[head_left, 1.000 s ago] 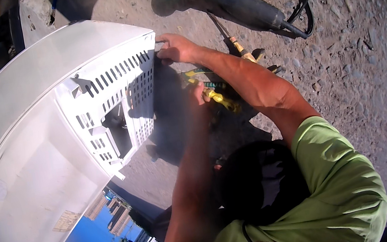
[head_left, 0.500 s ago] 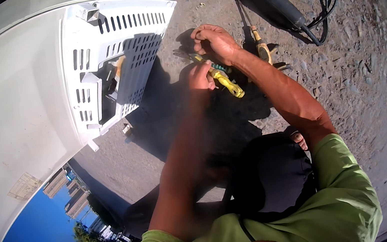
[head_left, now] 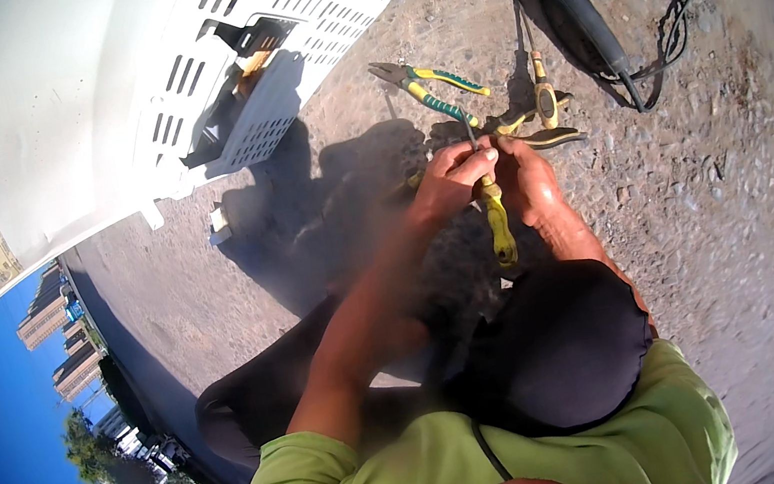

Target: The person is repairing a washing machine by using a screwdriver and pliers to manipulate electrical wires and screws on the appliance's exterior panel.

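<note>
My left hand (head_left: 453, 179) is closed around a yellow-handled screwdriver (head_left: 501, 232), whose handle points back toward my knees and whose thin shaft points away. Close against its right side is my right hand (head_left: 537, 186), fingers curled together near the shaft; whatever they pinch, if anything, is hidden. Just beyond the hands, green-and-yellow pliers (head_left: 446, 103) lie on the ground with their handles spread. To the right of them lies another screwdriver (head_left: 545, 100) with a yellowish handle, beside a second pair of yellow-and-black pliers (head_left: 553, 138).
A white metal appliance casing (head_left: 318, 60) with slotted vents and an opening stands at the far left. An angle grinder (head_left: 572, 0) with its black cable (head_left: 678, 34) lies at the far right. A small pale block (head_left: 219, 225) sits on the rough ground below the casing.
My view has shifted. My hands have come nearer to my knees, and the yellow screwdriver has come along in the left one. The green-and-yellow pliers now lie clear of my hands.
</note>
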Tool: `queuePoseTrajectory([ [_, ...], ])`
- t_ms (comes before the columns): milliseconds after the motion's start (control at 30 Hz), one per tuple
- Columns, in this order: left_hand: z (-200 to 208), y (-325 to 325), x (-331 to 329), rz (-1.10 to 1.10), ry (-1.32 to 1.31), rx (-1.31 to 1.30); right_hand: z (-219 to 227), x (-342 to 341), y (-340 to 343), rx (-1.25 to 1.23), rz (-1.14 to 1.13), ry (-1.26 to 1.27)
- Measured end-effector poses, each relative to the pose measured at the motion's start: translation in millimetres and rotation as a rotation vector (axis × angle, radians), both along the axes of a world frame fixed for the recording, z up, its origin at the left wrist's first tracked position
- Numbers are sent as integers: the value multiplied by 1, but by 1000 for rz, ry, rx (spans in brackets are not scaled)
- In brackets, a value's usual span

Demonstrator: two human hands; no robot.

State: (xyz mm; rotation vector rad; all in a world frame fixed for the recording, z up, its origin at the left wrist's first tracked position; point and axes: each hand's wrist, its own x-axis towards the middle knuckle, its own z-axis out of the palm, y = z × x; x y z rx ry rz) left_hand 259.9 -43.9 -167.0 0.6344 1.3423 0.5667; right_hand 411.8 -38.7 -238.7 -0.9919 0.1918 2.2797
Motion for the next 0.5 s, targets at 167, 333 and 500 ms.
queuePoseTrajectory([
  [167,16,-16,39,-88,398,449,-54,-20,-31,101,-24,246],
  [333,15,-25,40,-154,651,720,-34,-22,-30,-81,-66,278],
  [500,-1,-33,31,81,286,493,1,-13,-11,-123,-46,83],
])
